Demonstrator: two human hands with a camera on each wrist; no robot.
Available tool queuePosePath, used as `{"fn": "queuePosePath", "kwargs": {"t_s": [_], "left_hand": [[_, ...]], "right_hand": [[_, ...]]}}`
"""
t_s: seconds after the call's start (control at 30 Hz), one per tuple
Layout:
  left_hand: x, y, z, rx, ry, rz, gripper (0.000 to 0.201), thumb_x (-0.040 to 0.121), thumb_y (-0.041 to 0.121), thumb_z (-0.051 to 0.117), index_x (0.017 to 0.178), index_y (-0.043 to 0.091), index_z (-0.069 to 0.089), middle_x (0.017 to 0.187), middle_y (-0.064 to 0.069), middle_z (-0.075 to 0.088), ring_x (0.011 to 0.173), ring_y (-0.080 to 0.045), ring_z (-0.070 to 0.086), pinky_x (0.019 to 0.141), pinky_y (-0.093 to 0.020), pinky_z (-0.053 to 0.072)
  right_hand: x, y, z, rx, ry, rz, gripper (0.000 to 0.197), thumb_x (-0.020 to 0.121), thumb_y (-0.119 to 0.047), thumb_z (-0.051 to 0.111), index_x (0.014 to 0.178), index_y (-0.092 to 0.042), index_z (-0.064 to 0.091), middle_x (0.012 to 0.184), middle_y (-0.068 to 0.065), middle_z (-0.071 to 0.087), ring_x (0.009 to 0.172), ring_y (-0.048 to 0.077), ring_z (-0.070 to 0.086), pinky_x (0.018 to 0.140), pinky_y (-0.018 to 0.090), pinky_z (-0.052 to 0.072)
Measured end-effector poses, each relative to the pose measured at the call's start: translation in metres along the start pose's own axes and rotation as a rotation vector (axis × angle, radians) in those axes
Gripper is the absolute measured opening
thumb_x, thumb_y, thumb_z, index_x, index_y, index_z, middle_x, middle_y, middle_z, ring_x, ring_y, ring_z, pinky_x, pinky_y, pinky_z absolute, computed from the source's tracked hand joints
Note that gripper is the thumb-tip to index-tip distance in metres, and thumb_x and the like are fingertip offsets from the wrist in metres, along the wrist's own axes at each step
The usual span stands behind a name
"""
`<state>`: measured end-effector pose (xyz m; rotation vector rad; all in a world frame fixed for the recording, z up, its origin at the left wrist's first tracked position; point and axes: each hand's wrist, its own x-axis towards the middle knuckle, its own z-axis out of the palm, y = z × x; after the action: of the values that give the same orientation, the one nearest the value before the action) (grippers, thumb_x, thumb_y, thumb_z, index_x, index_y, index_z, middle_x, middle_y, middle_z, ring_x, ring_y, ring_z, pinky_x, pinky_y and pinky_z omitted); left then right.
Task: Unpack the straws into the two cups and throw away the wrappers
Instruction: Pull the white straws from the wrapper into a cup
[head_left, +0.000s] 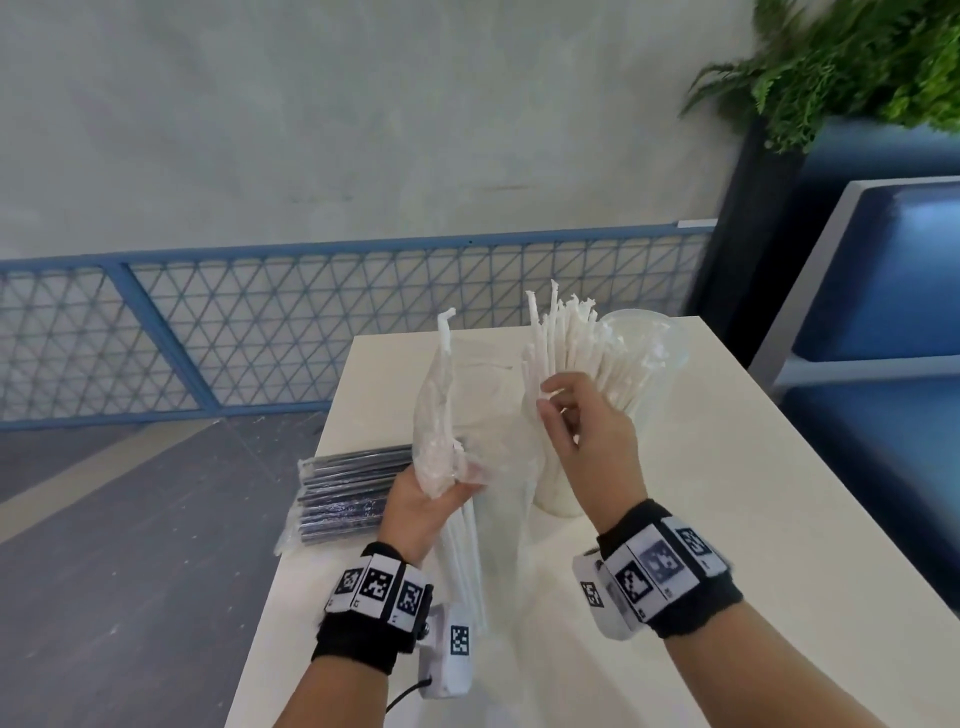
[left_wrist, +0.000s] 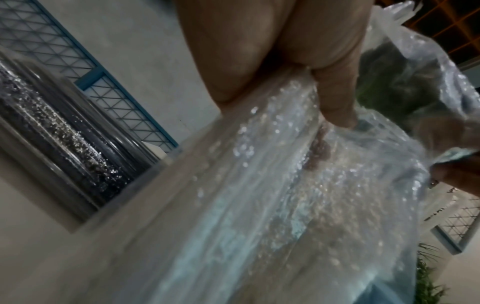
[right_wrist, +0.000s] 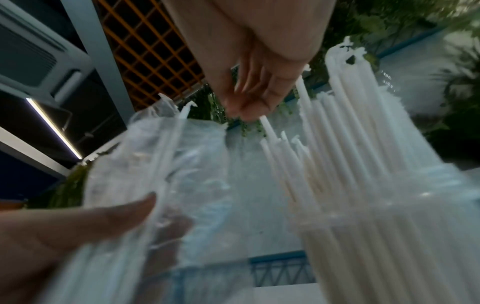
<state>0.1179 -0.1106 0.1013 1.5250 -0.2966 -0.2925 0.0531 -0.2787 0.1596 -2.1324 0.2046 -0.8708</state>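
Left hand (head_left: 415, 499) gripping crinkled clear plastic wrapper (head_left: 441, 415), lifted clear of bench (head_left: 727, 519). Right hand (head_left: 587, 426) pinching thin white straws (head_left: 566, 353), settling them upright in clear plastic cup (head_left: 652, 364). Wrapped dark straws (head_left: 343, 493) waiting alongside.

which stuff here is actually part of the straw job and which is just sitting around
Part of the job:
- white straws
- clear cup holding them
- clear wrapper, gripped by the left hand
- right hand at the straws
- black straws pack, unopened

Just lying about:
- fern
- blue mesh fence
- table
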Motion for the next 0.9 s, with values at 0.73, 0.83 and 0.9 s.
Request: {"fn": "queuePosePath", "kwargs": {"t_s": [0.73,0.83,0.9], "left_hand": [[-0.007,0.002,0.012,0.308,-0.521,0.129,0.139,0.051,0.014,0.091,0.126,0.072,-0.012,0.147,0.027,0.022,0.135,0.012,0.024,0.106,-0.014,0.032],[-0.010,0.005,0.019,0.263,-0.479,0.162,0.139,0.047,0.024,0.091,0.125,0.072,-0.014,0.157,0.008,0.015,0.142,-0.007,0.023,0.111,-0.032,0.034],[-0.011,0.007,0.023,0.234,-0.461,0.160,0.138,0.046,0.026,0.089,0.117,0.078,-0.018,0.157,-0.002,0.014,0.141,-0.015,0.028,0.109,-0.040,0.038]], "right_hand": [[-0.031,0.013,0.035,0.301,-0.704,0.325,0.042,0.075,-0.028,0.075,0.112,-0.016,0.061,0.110,0.001,0.068,0.103,0.011,0.062,0.094,0.029,0.049],[-0.034,0.013,0.033,0.362,-0.654,0.363,0.031,0.075,-0.017,0.073,0.105,-0.016,0.065,0.097,-0.004,0.070,0.093,0.006,0.065,0.082,0.024,0.051],[-0.035,0.011,0.031,0.407,-0.575,0.381,0.027,0.076,-0.010,0.071,0.102,-0.014,0.066,0.091,-0.004,0.070,0.087,0.004,0.065,0.075,0.019,0.050]]}}
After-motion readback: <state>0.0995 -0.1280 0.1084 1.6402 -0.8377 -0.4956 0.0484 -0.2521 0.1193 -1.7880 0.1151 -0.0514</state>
